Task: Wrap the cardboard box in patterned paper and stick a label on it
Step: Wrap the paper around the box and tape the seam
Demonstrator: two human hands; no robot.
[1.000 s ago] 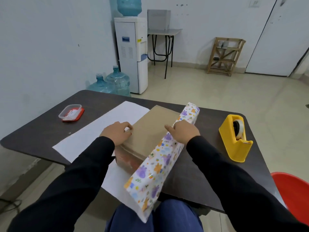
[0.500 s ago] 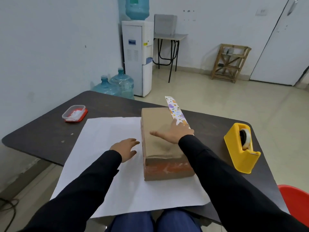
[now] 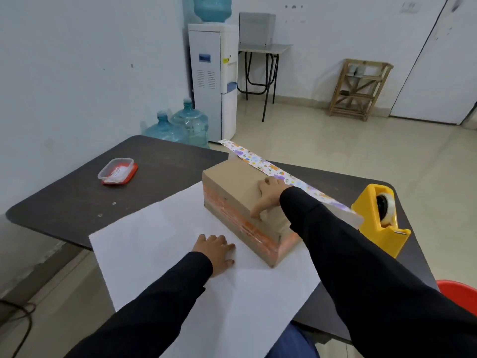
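Box (image 3: 232, 182) now skewed on paper (image 3: 154, 241), R hand (image 3: 269, 195) atop, L hand (image 3: 215, 250) nearer

Under my right hand (image 3: 268, 195) the cardboard box (image 3: 232, 182) is plain brown board, matt and dull. A band of orange tape (image 3: 232, 217) along its near side shines and looks wrinkled. My left hand (image 3: 215, 250) lies on the patterned paper (image 3: 167, 254), whose upturned back is smooth, white and matt. The printed face (image 3: 271, 170) showing past the box has a slight sheen. The table (image 3: 77, 202) is a dark, matt top. To the right, the tape dispenser (image 3: 371, 228) is glossy yellow plastic. Far left, the small container (image 3: 117, 171) is clear plastic on a red plastic base. My sleeves (image 3: 361, 254) are black matt cloth.
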